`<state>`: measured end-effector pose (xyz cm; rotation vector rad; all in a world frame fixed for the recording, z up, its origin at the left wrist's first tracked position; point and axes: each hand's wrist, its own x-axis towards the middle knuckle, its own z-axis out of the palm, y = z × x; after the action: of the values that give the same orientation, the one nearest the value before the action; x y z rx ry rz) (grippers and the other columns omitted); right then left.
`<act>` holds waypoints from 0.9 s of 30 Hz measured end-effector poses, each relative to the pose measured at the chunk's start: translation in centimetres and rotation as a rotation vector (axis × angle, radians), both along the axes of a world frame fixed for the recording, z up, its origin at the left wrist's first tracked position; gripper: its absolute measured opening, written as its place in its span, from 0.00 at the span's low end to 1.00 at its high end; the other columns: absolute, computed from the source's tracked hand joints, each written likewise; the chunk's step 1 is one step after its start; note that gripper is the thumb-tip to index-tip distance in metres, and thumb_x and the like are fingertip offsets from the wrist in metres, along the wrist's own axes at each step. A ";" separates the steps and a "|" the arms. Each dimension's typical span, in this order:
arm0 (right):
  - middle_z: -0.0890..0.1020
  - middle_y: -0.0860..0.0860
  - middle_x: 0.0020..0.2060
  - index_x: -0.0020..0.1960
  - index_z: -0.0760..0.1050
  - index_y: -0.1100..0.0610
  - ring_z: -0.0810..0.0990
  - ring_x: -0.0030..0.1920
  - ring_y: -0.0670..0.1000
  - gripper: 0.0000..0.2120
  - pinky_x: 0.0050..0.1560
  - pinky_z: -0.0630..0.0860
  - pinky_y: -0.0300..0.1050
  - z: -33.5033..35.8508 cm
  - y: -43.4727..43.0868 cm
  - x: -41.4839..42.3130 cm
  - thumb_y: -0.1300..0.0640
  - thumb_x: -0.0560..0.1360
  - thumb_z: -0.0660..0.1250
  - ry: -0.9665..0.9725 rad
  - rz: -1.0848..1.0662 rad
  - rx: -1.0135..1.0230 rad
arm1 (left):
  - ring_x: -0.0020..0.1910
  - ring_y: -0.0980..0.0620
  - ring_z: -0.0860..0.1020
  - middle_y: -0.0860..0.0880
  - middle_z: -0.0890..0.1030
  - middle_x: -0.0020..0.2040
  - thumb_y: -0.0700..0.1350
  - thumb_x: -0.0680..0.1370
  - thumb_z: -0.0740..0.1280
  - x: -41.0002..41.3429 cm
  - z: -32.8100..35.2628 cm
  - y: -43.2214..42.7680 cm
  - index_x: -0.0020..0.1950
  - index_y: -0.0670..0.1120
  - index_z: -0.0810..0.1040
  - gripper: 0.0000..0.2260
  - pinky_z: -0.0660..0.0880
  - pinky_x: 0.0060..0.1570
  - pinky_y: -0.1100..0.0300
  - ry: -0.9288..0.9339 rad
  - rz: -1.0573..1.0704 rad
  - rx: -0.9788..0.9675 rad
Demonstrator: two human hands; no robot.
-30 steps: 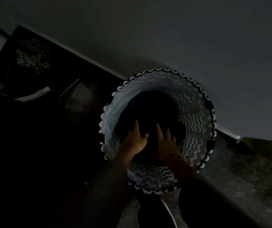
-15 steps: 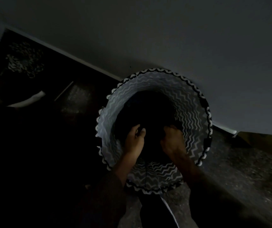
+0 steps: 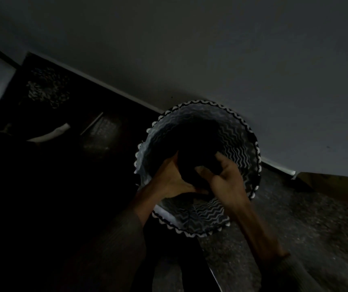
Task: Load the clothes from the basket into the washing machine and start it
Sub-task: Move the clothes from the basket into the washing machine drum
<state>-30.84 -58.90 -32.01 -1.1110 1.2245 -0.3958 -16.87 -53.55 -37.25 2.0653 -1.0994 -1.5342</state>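
Both hands were sunk within the rim of the zigzag-patterned basket (image 3: 235, 142), the left hand (image 3: 172, 179) and the right hand (image 3: 226, 179) each curled round opposite sides of a dark bundle of clothes (image 3: 196, 157). This looked like a two-sided clasp meant to gather a loose armful in one go for the machine. The light was so poor that the bundle read only as a black mass (how many garments, and whether any remained beneath, I could not tell). Most fingertips were buried in the cloth, and no washing machine could be made out among the dark shapes to the left.
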 end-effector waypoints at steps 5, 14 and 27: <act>0.84 0.56 0.54 0.58 0.78 0.61 0.81 0.59 0.54 0.20 0.60 0.77 0.46 1.5 -2.3 -1.0 0.76 0.70 0.60 -0.445 -0.149 0.275 | 0.68 0.56 0.66 0.54 0.70 0.66 0.39 0.69 0.78 2.3 3.5 -0.6 0.76 0.44 0.64 0.39 0.64 0.62 0.66 0.094 0.424 -0.060; 0.49 0.49 0.79 0.79 0.41 0.48 0.47 0.80 0.51 0.54 0.78 0.47 0.58 -2.5 -3.2 -2.6 0.50 0.68 0.76 0.136 0.519 -0.245 | 0.54 0.49 0.81 0.48 0.84 0.53 0.36 0.56 0.75 4.7 9.5 0.4 0.61 0.44 0.78 0.32 0.78 0.52 0.55 0.469 0.713 -0.069; 0.64 0.36 0.71 0.75 0.54 0.41 0.59 0.74 0.40 0.41 0.77 0.57 0.47 -0.8 -1.9 -1.1 0.63 0.68 0.65 -0.016 0.639 -0.163 | 0.49 0.48 0.81 0.49 0.86 0.42 0.26 0.68 0.69 7.2 10.2 1.7 0.51 0.43 0.80 0.17 0.79 0.42 0.60 0.497 0.685 0.006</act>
<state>-31.93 -60.79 -32.80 -1.5613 0.7717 -0.0123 -9.65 -51.90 -27.04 1.6548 -0.1709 -1.5299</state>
